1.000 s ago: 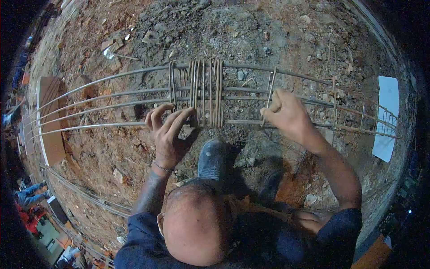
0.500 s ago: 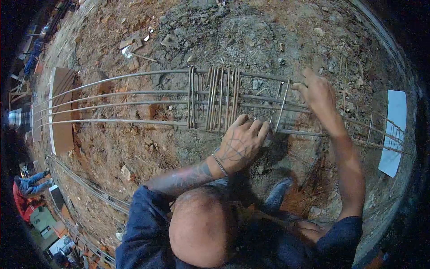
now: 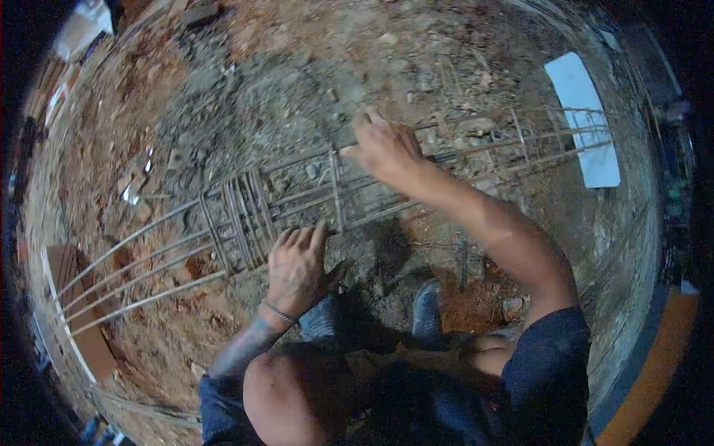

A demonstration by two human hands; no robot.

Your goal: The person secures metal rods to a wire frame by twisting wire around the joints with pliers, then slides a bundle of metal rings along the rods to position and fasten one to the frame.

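Note:
Long steel reinforcing bars (image 3: pixel 167 293) run diagonally across the ground, with a bundle of rectangular wire stirrups (image 3: pixel 249 215) around them. One separate stirrup (image 3: pixel 337 189) stands across the bars to the right of that bundle. My left hand (image 3: pixel 294 271), with a bracelet at the wrist, has its fingers curled at the lower bar, by the lower end of this stirrup. At its upper end my right hand (image 3: pixel 387 149) is closed with the thumb against the stirrup's corner and the upper bar. Blur partly hides the fingertips.
A board (image 3: pixel 78 312) lies under the bars' left ends. A white panel (image 3: pixel 584 123) lies under the right end, where more stirrups (image 3: pixel 520 137) are spaced out. My shoes (image 3: pixel 426 312) are below the bars. Rubble and paper scraps (image 3: pixel 132 189) litter the rough soil.
The view has turned, so the bars now slope up to the right. Both hands and the separate stirrup appear further left in view, and stay close to each other.

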